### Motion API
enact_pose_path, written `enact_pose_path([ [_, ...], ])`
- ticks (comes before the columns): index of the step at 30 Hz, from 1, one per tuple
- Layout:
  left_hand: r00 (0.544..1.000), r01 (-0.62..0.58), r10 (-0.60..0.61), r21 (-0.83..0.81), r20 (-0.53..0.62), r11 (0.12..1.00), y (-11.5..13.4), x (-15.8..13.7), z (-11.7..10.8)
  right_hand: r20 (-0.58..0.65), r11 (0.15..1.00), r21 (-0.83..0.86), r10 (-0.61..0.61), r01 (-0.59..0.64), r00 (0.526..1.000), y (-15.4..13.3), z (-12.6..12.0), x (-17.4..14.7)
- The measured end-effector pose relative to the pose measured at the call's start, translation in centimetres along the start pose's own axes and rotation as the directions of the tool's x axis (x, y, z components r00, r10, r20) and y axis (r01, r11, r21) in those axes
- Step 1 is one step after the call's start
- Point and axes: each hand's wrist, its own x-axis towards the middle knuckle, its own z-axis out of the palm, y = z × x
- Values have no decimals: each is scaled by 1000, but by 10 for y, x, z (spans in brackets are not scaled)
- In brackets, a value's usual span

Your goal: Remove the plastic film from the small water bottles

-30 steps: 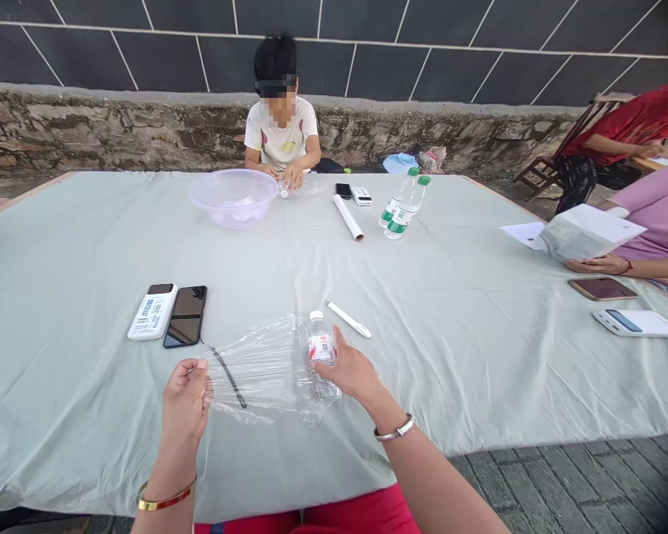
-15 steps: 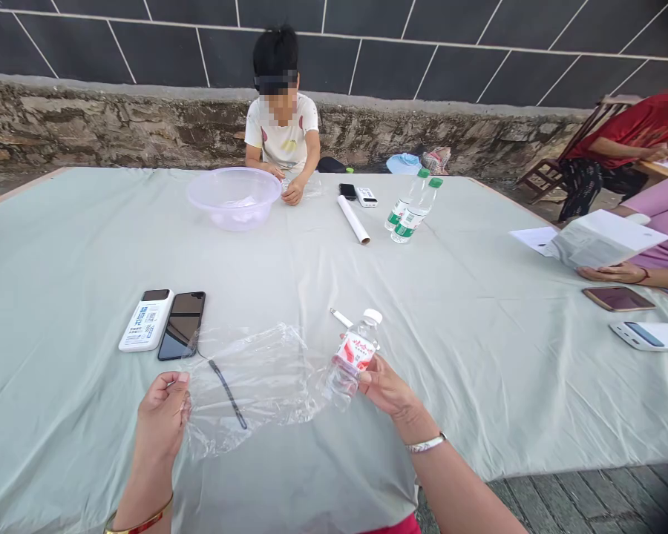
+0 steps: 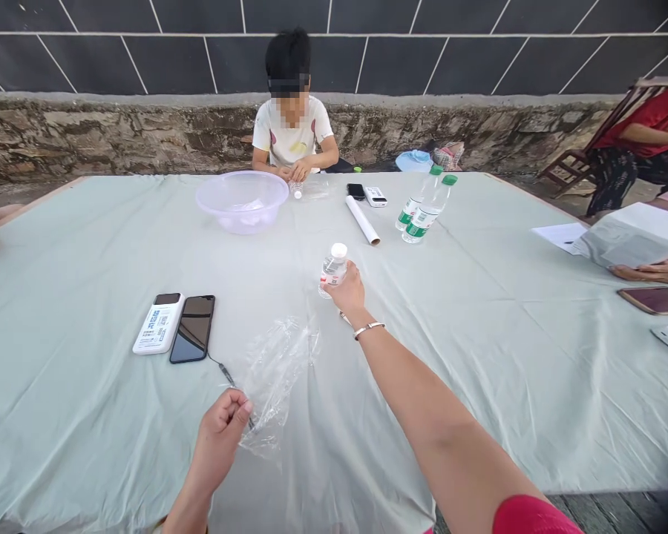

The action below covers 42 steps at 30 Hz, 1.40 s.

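My right hand (image 3: 348, 289) is wrapped round a small clear water bottle (image 3: 332, 268) with a white cap and a red-and-white label. It stands upright at the middle of the table, farther out than my left hand. Fingers pinched, my left hand (image 3: 226, 419) grips the edge of a clear plastic bag (image 3: 281, 371), which lies crumpled on the cloth between my hands. A black wrist strap runs from the dark phone (image 3: 192, 328) to beneath the bag. Left of the phone lies a white power bank (image 3: 159, 323).
Across the table a person (image 3: 292, 133) handles another small bottle beside a purple basin (image 3: 242, 200). A white roll (image 3: 362, 220) and two green-capped bottles (image 3: 423, 211) are at the far right of centre. Another person's hand holds papers (image 3: 634, 233) at the right edge.
My right hand has moved forward with the bottle, out of the bag, and set it upright farther away. My left hand has shifted right with the bag, which now hangs slack and crumpled.
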Motion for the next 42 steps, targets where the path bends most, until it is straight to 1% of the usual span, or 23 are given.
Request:
enact_pose_path([
  [3, 1000, 7, -7, -1, 29, 1000, 6, -2, 6, -7, 997, -73, 12, -13, 1000, 1, 0, -8],
  [6, 999, -3, 4, -6, 55, 1000, 12, -1, 8, -28, 994, -98, 42, -44, 999, 4, 0, -15],
  [8, 998, -16, 17, -4, 64, 1000, 15, -2, 9, -21, 993, -101, 55, -57, 998, 4, 0, -16],
  [12, 996, -28, 27, 5, 82, 1000, 20, -5, 12, 2, 994, -106, 42, -42, 999, 4, -1, -9],
  [15, 996, -27, 28, -7, 83, 1000, 21, -7, 14, 21, 996, -75, 57, -55, 998, 4, 0, -1],
  [17, 996, -19, 21, -19, 86, 1000, 18, -6, 14, 39, 998, -50, 45, -43, 998, 4, 3, 7],
  [21, 986, 5, -4, -5, 169, 1000, 11, -1, 15, 35, 999, -46, 19, -17, 999, -1, 11, 28],
  [24, 977, 6, -10, 18, 212, 1000, 8, 3, 17, 13, 999, -26, 43, -42, 999, -10, 19, 49],
  [26, 976, 15, -21, 32, 217, 999, 8, 4, 18, 14, 997, 12, 72, -72, 997, -16, 22, 62],
  [28, 977, 28, -36, 43, 212, 999, 9, 5, 17, 6, 992, 46, 115, -115, 993, -19, 23, 67],
  [30, 978, 29, -39, 48, 205, 998, 10, 6, 16, -40, 988, 74, 142, -139, 989, -19, 20, 61],
  [31, 979, 22, -33, 56, 202, 998, 11, 7, 15, -57, 987, 94, 133, -128, 989, -19, 16, 52],
  [32, 979, 11, -25, 70, 203, 998, 12, 7, 15, -49, 988, 123, 103, -96, 993, -19, 12, 40],
  [33, 978, -4, -15, 89, 210, 996, 14, 7, 15, -13, 985, 165, 44, -41, 999, -20, 7, 25],
  [34, 975, -21, -4, 109, 224, 994, 17, 7, 15, 63, 974, 222, -51, 36, 997, -22, 1, 7],
  [35, 969, -40, 8, 127, 246, 991, 20, 6, 16, 175, 947, 299, -180, 121, 968, -25, -6, -11],
  [36, 961, -60, 20, 138, 276, 989, 25, 4, 16, 289, 893, 397, -341, 212, 895, -29, -12, -30],
  [37, 949, -82, 34, 140, 314, 987, 31, 2, 17, 415, 810, 509, -528, 292, 741, -35, -17, -49],
  [38, 935, -104, 50, 136, 352, 985, 37, 0, 16, 515, 729, 604, -665, 322, 541, -40, -21, -66],
  [39, 922, -126, 68, 128, 382, 984, 44, -2, 14, 584, 678, 674, -733, 295, 350, -45, -23, -82],
  [40, 915, -144, 86, 120, 393, 982, 52, -4, 11, 636, 657, 716, -753, 236, 169, -49, -24, -95],
  [41, 920, -153, 101, 111, 378, 982, 59, -5, 7, 677, 669, 725, -736, 163, 5, -52, -24, -107],
  [42, 937, -155, 114, 100, 331, 983, 66, -4, 1, 708, 702, 706, -694, 95, -133, -52, -22, -117],
])
